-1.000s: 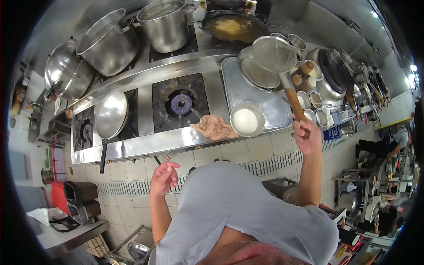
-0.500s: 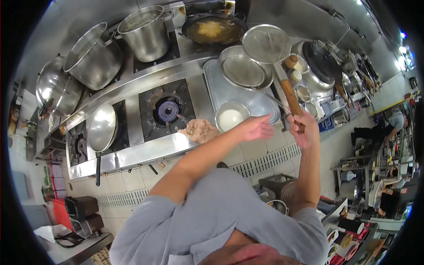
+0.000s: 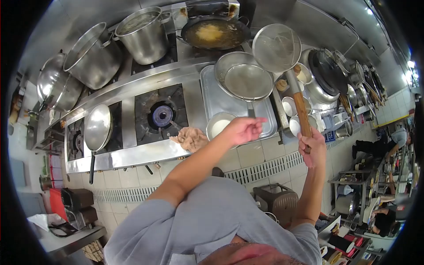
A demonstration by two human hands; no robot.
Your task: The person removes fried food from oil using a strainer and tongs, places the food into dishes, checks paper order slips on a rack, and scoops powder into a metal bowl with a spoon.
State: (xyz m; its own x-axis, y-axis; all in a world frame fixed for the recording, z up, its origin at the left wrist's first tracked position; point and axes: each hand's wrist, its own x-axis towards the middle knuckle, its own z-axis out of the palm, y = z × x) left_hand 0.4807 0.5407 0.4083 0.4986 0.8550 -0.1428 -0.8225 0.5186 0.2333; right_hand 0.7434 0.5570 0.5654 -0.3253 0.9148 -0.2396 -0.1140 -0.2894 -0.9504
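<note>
I watch the stove (image 3: 128, 128) first, and its worst hazard, I judge, is the wok (image 3: 216, 46) at the back: it holds brownish liquid, probably hot oil, and a wide swing could clip its rim and splash. The strainer (image 3: 277, 47) is raised to the right of the wok, its wooden handle (image 3: 302, 108) wrapped firmly in my right hand (image 3: 312, 147); with the mesh so far from that grip, it could twist if the fingers slacken. The pot (image 3: 211, 120) with white contents sits partly beneath my left forearm, so a dropped elbow could tip it. The cloth (image 3: 191, 139) lies beside the middle burner (image 3: 162, 115) and might singe if that bluish ring is flame. For room, the tray (image 3: 208, 99) shows bare metal along its left side, while a bowl (image 3: 221, 75) and second strainer (image 3: 248, 82) crowd its far part. My left hand (image 3: 245, 131) is loosely open over the tray's near edge, nothing visible in it; whether it touches the second strainer, I cannot tell.
</note>
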